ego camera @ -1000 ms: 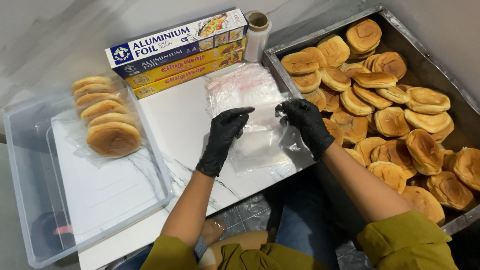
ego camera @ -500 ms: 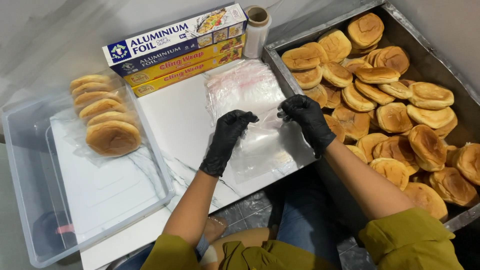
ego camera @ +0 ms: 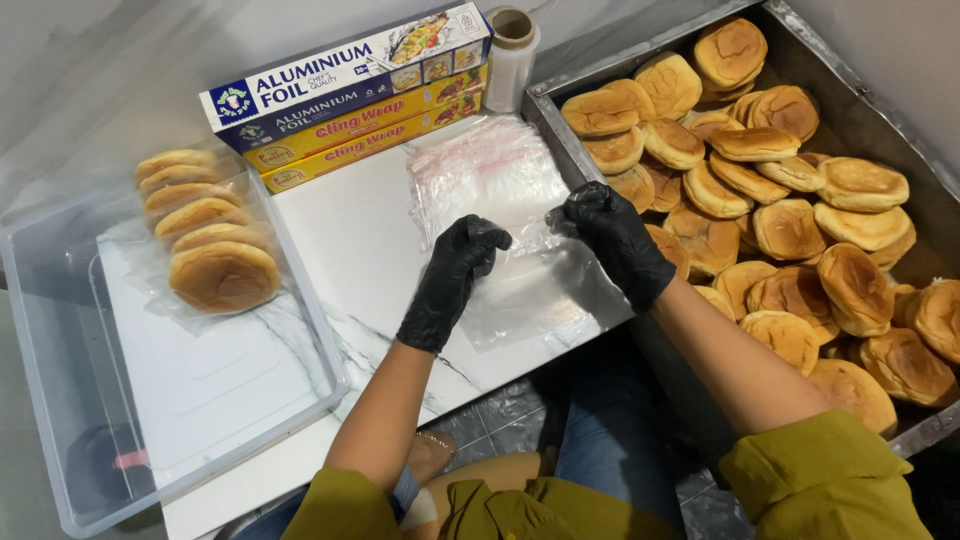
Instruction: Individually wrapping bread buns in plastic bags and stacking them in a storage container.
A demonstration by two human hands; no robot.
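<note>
Head view: both gloved hands pinch one clear plastic bag (ego camera: 520, 290) above the bench (ego camera: 350, 240).
Left hand (ego camera: 455, 275) and right hand (ego camera: 612, 240) each grip closed on its top edge, just left of the bun tray (ego camera: 548, 112).

A white marble-patterned desk (ego camera: 360, 250) with grey veining stands against a pale grey wall (ego camera: 110, 60). Below its near edge lies a dark, glossy tiled floor (ego camera: 490, 415). Soft, even light falls throughout.

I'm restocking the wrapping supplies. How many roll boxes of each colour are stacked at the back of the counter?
Blue roll boxes: 2
Yellow roll boxes: 2
Total: 4
</note>
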